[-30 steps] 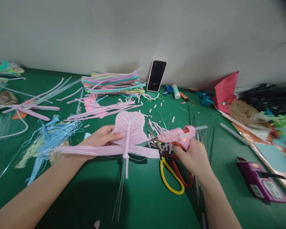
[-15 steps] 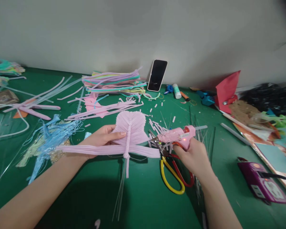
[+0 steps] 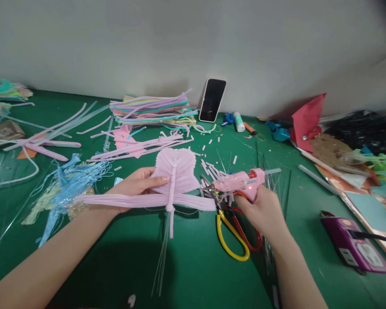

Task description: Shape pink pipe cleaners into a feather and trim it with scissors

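My left hand (image 3: 141, 182) grips the left side of a pale pink pipe-cleaner leaf (image 3: 176, 171), its thumb on top near the central stem. Two flat bands stick out sideways below the leaf, and thin wires hang from its stem. In my right hand (image 3: 263, 210) is a pink hot glue gun (image 3: 239, 182), with an orange light lit and a clear glue stick out of its back. Its nozzle points left, close to the leaf's right edge; whether they touch I cannot tell. Scissors (image 3: 233, 236) with one yellow and one red handle lie beneath the gun.
Cut pipe-cleaner bits (image 3: 210, 169) and loose wires (image 3: 270, 253) lie around the scissors. Behind are a pipe-cleaner bundle (image 3: 152, 109) and a phone (image 3: 212, 101) leaning on the wall. Blue tassels (image 3: 72, 180) lie left; a purple power strip (image 3: 357, 246) with a black cord sits right.
Almost nothing differs. The whole view has shifted very slightly, and both hands keep their hold on the leaf and the glue gun.
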A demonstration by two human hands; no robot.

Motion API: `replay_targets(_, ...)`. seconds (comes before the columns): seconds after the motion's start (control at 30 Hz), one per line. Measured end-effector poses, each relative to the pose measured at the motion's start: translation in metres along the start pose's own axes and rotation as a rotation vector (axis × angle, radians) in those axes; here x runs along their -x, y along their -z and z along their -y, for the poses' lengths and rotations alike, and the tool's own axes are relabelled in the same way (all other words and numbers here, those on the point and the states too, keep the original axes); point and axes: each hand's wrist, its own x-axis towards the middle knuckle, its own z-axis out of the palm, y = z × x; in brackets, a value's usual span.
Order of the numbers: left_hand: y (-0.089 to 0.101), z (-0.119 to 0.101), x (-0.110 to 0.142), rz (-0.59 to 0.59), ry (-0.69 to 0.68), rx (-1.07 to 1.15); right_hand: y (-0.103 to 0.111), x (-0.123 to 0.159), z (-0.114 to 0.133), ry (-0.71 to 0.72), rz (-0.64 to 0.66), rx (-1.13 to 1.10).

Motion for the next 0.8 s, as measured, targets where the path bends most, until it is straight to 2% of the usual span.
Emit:
replay_targets(0.43,-0.0029,-0.0023,-0.0012,0.009,-0.005,0.017,-0.0009,0.0012,-0.0013,-0.01,0.01,-0.017)
replay_targets(0.8,-0.0043,-0.004,-0.0001,-0.036,-0.018,0.031,-0.0008,0.0029,-0.0034,0.012,0.002,-0.005)
